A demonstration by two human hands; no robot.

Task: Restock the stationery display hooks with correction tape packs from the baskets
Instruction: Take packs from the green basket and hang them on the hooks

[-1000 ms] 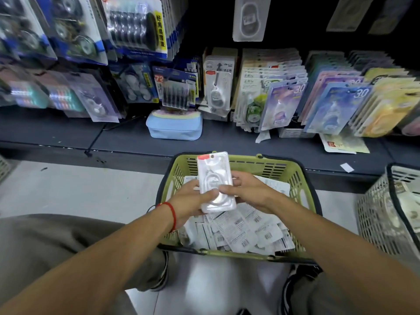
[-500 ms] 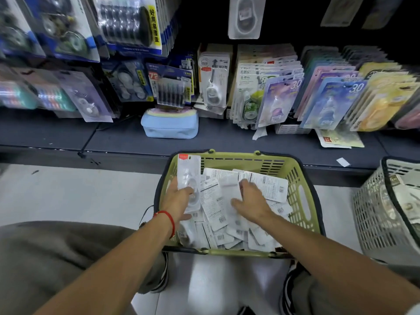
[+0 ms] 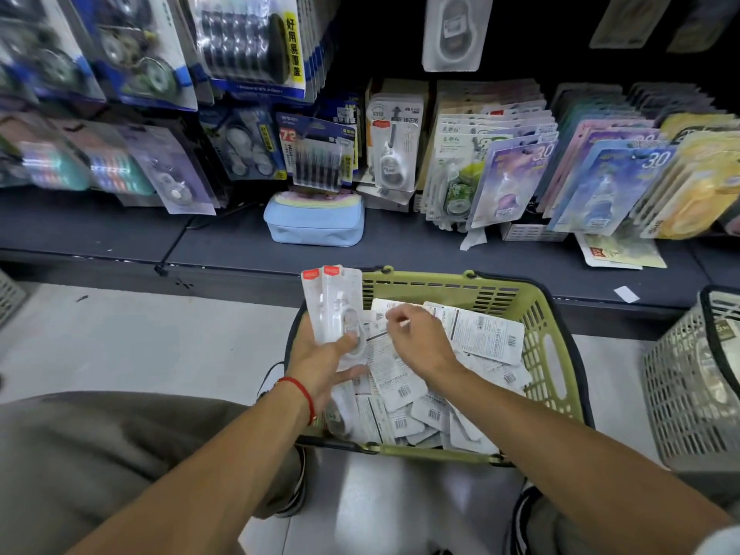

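A green basket (image 3: 554,354) on the floor in front of me holds several white correction tape packs (image 3: 486,334), most lying back side up with barcodes showing. My left hand (image 3: 322,364) grips two white packs with red tabs (image 3: 334,304), held upright over the basket's left rim. My right hand (image 3: 418,338) hovers over the pile with curled fingers, pinching the edge of a pack lying there. On the wall above, one white pack hangs on a hook (image 3: 454,32).
A dark shelf (image 3: 120,230) runs across, hung and stacked with many blister packs. A light blue pencil case (image 3: 316,224) lies on it. A grey basket (image 3: 688,390) stands at the right edge. My knees flank the green basket.
My left hand now holds two packs instead of one and has lifted them slightly. My right hand has shifted up and left over the pile, toward the left hand.
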